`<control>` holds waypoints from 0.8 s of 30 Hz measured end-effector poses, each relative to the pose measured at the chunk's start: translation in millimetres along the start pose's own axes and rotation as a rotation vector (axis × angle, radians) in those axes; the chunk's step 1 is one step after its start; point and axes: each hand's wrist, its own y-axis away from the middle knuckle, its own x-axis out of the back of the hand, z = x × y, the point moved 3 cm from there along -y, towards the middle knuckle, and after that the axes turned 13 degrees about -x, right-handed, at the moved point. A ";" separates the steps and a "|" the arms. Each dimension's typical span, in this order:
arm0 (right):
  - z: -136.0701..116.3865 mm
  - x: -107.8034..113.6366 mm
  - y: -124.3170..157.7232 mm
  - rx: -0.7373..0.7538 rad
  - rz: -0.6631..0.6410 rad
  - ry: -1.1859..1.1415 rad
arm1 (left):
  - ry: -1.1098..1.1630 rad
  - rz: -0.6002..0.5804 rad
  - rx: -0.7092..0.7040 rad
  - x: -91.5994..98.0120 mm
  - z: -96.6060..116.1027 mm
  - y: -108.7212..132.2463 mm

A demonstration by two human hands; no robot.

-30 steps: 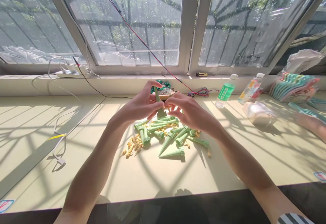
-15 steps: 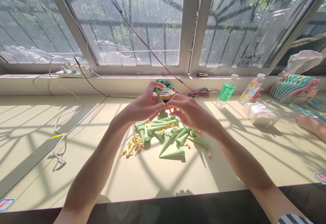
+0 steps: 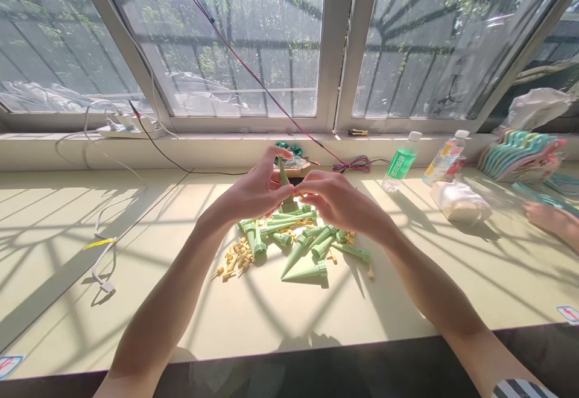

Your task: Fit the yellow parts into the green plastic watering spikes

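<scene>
My left hand (image 3: 260, 184) is closed round a green plastic plant watering spike (image 3: 283, 172), its narrow tip pointing up between thumb and fingers. Against the spike's side, my right hand (image 3: 332, 196) pinches a small yellow plastic peg (image 3: 298, 193), mostly covered by the fingers. Below both hands lies a loose heap of similar green spikes (image 3: 296, 252), tips in various directions. Small yellow pegs (image 3: 239, 256) are piled to the left of the heap, and more lie among the spikes.
A green-labelled bottle (image 3: 400, 163), a second bottle (image 3: 443, 160) and a whitish wrapped bundle (image 3: 460, 200) stand to the right. Teal hangers (image 3: 520, 157) are farther right, near another person's hand (image 3: 549, 217). A white cable (image 3: 106, 265) lies left. A shallow box (image 3: 294, 166) sits behind my hands.
Both hands keep almost the same pose round the spike. My right fingers shift very slightly at its side, and the view moves a little.
</scene>
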 end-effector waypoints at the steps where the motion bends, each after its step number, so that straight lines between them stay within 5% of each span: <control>1: 0.0 0.1 -0.2 -0.014 -0.002 0.011 | -0.002 -0.003 0.002 -0.5 0.4 0.2; 24: 2.3 2.7 -1.6 -0.329 0.003 -0.067 | 0.052 -0.063 -0.044 -7.2 2.8 1.3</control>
